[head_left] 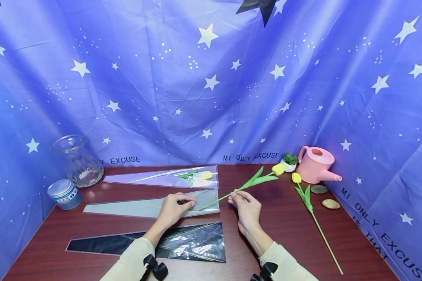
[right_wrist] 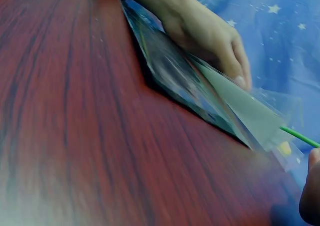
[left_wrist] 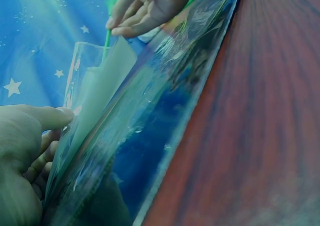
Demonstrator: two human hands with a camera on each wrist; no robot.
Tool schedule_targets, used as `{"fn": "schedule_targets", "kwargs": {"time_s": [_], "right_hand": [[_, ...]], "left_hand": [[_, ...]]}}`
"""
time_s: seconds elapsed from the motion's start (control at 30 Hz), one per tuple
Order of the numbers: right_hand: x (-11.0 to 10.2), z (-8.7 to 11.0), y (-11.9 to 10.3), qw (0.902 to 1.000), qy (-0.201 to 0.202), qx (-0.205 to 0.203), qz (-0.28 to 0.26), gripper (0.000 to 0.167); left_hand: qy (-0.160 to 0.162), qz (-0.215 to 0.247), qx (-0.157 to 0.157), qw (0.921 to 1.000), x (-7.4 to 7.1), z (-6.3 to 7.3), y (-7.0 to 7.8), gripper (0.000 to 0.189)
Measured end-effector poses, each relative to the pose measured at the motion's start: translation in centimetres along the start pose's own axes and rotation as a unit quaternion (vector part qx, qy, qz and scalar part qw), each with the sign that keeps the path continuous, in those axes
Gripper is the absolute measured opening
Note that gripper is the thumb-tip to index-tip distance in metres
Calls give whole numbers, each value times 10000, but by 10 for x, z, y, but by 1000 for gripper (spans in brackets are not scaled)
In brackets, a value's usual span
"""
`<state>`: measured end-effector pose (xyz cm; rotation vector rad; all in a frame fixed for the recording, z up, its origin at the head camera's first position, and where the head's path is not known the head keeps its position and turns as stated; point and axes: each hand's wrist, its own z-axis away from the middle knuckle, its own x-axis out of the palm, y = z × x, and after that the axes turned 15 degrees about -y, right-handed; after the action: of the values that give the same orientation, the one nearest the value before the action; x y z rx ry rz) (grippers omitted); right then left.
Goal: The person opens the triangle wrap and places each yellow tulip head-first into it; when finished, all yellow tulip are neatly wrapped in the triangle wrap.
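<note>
My left hand [head_left: 174,208] pinches the film of a pale green flower sleeve [head_left: 123,208], lifting its wide mouth a little. In the left wrist view the thumb of the left hand [left_wrist: 22,156] presses on the clear front layer. My right hand [head_left: 247,208] pinches the green stem of a yellow tulip [head_left: 254,181], its bloom pointing up and right. The lower stem [right_wrist: 297,136] runs into the sleeve's mouth. Behind lies a lilac sleeve [head_left: 154,177] with another yellow tulip [head_left: 206,175] inside. Nearer me is a black sleeve [head_left: 193,242], flat on the table.
A second loose tulip [head_left: 314,212] lies at the right, near two stones [head_left: 331,203]. Behind them stand a pink watering can [head_left: 314,168] and a small potted plant [head_left: 289,162]. At the left are a glass vase [head_left: 82,168] and a blue jar [head_left: 65,195]. Starry cloth [head_left: 183,97] surrounds the table.
</note>
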<state>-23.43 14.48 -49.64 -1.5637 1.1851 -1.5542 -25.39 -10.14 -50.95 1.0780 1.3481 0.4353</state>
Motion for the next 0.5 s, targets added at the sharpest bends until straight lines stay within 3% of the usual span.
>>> {"fn": "schedule_targets", "kwargs": {"time_s": [0.37,0.5], "right_hand": [[30,6,11,9987,320,-275,280,21],[35,8,16,9986,350,-195,356,17]], "left_hand": [[9,11,5,10000,0,0,0,13],[4,3,3,10000,0,0,0,11]]}}
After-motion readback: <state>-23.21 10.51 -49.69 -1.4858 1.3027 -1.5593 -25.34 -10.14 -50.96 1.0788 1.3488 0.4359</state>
